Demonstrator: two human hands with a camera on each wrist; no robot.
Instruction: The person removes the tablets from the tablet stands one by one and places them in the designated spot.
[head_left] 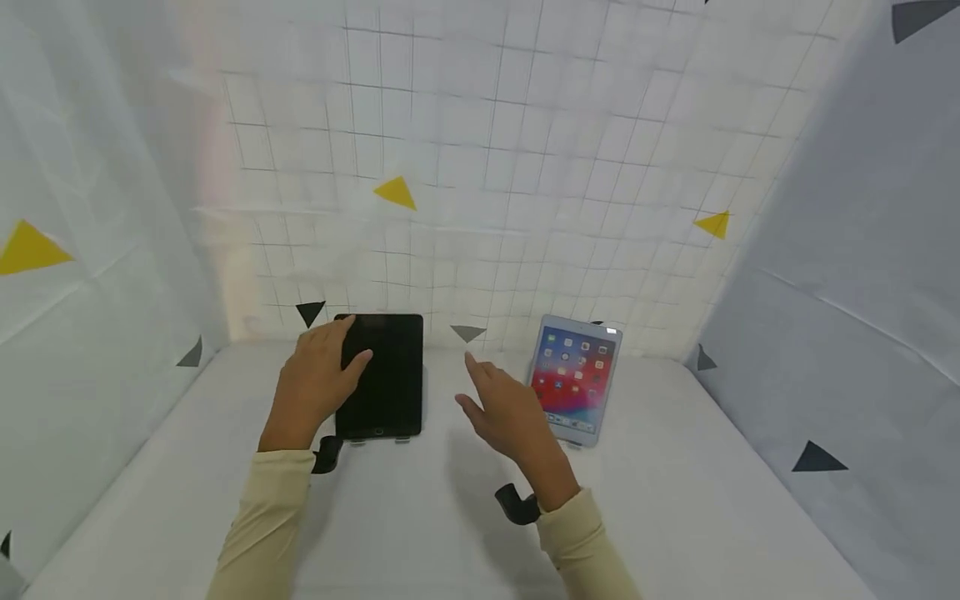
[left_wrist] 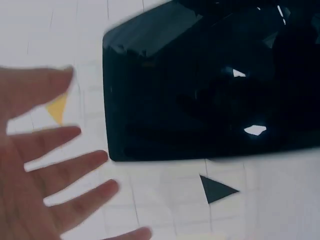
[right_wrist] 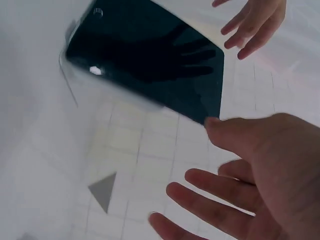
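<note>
Both the left hand (head_left: 311, 379) and the right hand (head_left: 513, 408) have their fingers extended, grasping nothing — the left at the left side of the dark tablet (head_left: 388, 379), contact impossible to tell, the right roughly between it and the lit tablet (head_left: 576, 375). Propped on its short end on the white table (head_left: 390, 525), the dark one should prove light but stiff, its glass front slick and breakable — best taken by both long edges, fingertips behind.

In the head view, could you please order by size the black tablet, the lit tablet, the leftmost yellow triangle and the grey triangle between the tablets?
1. Black tablet and lit tablet: too alike to rank surely.
2. Leftmost yellow triangle.
3. Grey triangle.
</note>
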